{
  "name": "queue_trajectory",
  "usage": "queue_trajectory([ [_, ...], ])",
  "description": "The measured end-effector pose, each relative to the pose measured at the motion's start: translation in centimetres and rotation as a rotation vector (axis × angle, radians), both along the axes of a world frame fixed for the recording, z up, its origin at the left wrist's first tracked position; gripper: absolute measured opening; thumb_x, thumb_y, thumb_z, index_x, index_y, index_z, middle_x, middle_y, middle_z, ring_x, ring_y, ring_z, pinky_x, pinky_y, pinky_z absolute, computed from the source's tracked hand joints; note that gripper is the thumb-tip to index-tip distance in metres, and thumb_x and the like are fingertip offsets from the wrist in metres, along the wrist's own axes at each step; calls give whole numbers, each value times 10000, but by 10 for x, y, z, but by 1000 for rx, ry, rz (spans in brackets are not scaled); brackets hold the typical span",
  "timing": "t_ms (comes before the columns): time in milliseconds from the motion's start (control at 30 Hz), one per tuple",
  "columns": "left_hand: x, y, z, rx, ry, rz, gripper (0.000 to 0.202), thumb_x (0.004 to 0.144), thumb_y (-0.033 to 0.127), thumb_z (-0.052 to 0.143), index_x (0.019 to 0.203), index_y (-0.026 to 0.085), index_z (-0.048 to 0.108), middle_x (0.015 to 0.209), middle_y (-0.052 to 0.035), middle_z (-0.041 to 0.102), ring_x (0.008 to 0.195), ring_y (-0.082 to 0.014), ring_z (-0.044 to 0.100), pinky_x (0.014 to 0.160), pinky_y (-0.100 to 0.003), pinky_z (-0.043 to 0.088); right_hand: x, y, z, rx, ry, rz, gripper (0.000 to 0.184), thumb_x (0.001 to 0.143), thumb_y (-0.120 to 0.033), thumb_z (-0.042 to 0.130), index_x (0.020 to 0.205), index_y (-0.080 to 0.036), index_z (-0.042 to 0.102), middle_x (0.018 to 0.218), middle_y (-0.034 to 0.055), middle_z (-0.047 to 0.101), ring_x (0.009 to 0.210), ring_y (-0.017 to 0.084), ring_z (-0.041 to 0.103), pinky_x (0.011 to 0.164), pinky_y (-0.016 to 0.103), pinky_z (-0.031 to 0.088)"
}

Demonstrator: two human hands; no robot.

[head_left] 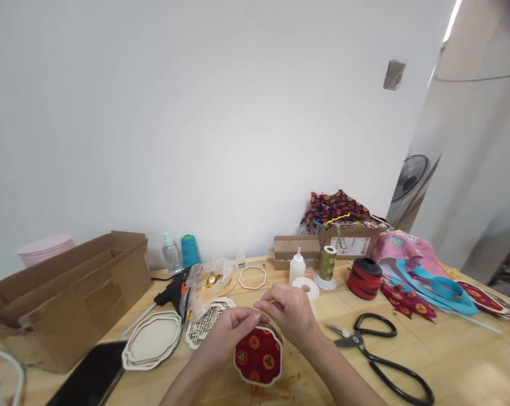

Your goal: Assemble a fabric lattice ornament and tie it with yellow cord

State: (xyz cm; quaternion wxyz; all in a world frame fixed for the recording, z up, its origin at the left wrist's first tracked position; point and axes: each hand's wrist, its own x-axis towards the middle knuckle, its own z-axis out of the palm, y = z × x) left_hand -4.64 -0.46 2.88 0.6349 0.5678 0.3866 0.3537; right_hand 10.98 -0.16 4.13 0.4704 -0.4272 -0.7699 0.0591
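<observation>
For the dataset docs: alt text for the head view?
The left hand and right hand pinch a thin yellow cord above a red fabric panel in a scalloped frame. Black-handled scissors lie right; a glue gun and stacked frames lie left.

A cloth-covered frame sits on the surface just below the left hand and the right hand. Scissors lie to the right. Stacked wood frames lie to the left, beside a cardboard box. A spool of thread stands behind the hands.
</observation>
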Motion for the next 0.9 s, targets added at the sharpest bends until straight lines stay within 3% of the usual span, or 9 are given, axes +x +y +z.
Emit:
queue_trajectory([
  [133,-2,1,-2,11,17,6,300,688,396,613,756,114,691,625,-23,672,580,-110,546,553,-191,358,1,1,-2,66,-28,-31,353,804,-409,496,564,-175,609,506,-3,571,453,93,481,455,204,298],
  [300,-4,0,-2,13,13,-22,375,755,448,511,853,126,676,599,-12,660,542,-98,538,511,-183,354,0,0,-1,149,-11,-46,435,829,-444,440,532,-160,585,484,-8,546,440,79,465,462,201,289],
  [533,-5,3,-2,201,16,-147,261,683,313,641,894,164,678,845,-47,701,772,-167,604,692,-243,443,0,-3,0,233,54,12,435,850,-406,421,531,-154,575,481,-3,517,433,78,438,439,201,285],
  [733,1,-1,3,222,-32,-82,175,690,209,633,851,173,693,822,-40,715,771,-202,645,725,-315,501,-1,-6,-2,290,120,77,346,834,-348,475,549,-169,556,476,-28,456,423,77,387,411,197,268],
  [900,0,-1,1,452,97,27,226,726,211,596,940,229,668,908,-18,707,831,-189,642,772,-291,499,0,-7,-2,268,127,95,374,875,-265,379,550,-162,534,486,-17,443,446,87,410,432,200,294],
])
